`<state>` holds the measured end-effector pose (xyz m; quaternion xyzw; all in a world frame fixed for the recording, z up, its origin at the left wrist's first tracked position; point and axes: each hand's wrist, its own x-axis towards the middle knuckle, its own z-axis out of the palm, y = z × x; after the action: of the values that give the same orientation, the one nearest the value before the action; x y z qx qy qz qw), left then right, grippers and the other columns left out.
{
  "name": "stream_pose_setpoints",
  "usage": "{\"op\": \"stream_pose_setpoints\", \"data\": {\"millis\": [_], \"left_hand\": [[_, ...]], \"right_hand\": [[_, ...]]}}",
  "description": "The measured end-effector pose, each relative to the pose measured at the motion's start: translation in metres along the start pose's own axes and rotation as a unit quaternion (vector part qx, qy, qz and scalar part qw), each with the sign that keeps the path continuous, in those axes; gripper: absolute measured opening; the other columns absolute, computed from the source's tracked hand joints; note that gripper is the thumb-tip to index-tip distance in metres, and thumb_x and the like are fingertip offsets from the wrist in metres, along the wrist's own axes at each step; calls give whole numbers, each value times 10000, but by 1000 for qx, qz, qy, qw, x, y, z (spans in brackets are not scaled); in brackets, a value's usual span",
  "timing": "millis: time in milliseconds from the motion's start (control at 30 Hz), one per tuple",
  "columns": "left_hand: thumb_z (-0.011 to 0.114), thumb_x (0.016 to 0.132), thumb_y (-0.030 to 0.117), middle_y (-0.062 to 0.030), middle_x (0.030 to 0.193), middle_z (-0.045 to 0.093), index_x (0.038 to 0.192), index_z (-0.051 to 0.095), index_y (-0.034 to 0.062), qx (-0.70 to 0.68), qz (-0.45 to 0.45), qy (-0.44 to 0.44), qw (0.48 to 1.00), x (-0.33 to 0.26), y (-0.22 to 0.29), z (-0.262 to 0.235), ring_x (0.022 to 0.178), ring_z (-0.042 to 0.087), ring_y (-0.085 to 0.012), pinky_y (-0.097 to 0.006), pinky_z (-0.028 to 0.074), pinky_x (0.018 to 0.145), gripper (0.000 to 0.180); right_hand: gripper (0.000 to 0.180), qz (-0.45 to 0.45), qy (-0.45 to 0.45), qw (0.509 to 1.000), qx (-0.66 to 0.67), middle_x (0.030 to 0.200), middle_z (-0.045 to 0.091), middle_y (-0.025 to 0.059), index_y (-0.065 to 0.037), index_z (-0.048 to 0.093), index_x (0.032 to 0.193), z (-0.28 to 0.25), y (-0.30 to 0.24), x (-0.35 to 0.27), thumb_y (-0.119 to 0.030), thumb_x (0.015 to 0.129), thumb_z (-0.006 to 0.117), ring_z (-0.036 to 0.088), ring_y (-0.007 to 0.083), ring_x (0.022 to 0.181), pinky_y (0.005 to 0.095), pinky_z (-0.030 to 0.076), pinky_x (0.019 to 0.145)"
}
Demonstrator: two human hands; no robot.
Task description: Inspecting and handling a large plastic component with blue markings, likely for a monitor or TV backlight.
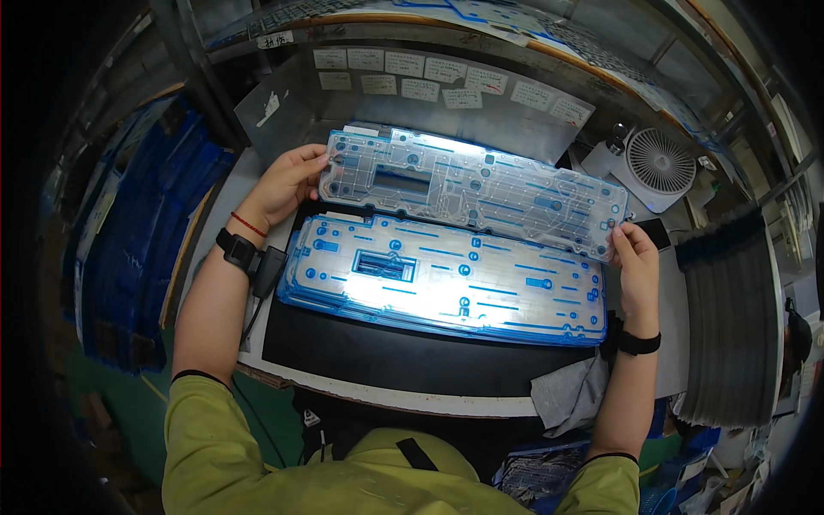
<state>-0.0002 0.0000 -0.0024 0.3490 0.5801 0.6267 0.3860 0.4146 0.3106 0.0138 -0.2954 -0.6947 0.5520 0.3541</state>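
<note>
Both my hands hold a long panel by its ends. It carries a clear keyboard membrane sheet with fine printed lines, and blue shows around its edges. My left hand is closed on the left end, thumb on top. At the lower right corner, my right hand pinches the sheet's edge. Just nearer to me lies a stack of silvery metal plates with blue edges, slots and holes, and a rectangular cutout at left. The held panel tilts up behind this stack; whether its lower edge rests on anything I cannot tell.
Under the stack is a black mat. A grey cloth hangs at the front right edge. A small white fan stands back right. Tall piles flank me: blue-wrapped sheets left, dark grey sheets right. A metal back panel bears paper labels.
</note>
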Motion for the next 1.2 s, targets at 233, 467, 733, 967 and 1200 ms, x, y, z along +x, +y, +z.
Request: {"op": "stream_pose_setpoints", "data": {"millis": [233,467,733,967,1200], "left_hand": [[510,1009,238,14,945,669,1217,586,35,-1,-2,11,1000,1,-2,-2,752,571,-14,-147,417,582,300],[502,1011,226,11,927,661,1201,593,31,1,-6,18,1000,2,-5,-5,754,569,-20,-151,413,582,287],[516,997,217,15,932,664,1167,599,42,12,-18,51,998,3,-4,-2,732,545,-25,-163,387,583,258],[499,1009,230,29,924,659,1172,605,51,24,-16,47,998,4,-5,-5,732,540,-14,-160,392,597,264],[500,1006,249,36,933,661,1166,606,67,34,-19,55,998,3,-3,1,751,548,-17,-167,383,623,264]], "right_hand": [[128,-4,-1,1000,-3,757,581,-51,-49,635,945,1,-1,-1,-153,974,567,463,21,642,178,363,598],[137,-8,-16,1000,-1,780,597,-41,-43,649,978,-4,1,0,-163,969,585,505,33,678,184,381,609],[142,-25,-17,1000,1,779,605,-37,-36,651,981,-2,-1,-2,-164,967,589,517,36,681,184,387,609],[147,-41,-24,999,-7,785,613,-32,-30,654,1001,-1,-2,-2,-162,959,603,528,37,682,182,400,610],[165,-45,-25,999,-5,782,627,-29,-16,654,1011,-1,-3,-3,-166,951,618,541,38,680,184,406,606]]}}
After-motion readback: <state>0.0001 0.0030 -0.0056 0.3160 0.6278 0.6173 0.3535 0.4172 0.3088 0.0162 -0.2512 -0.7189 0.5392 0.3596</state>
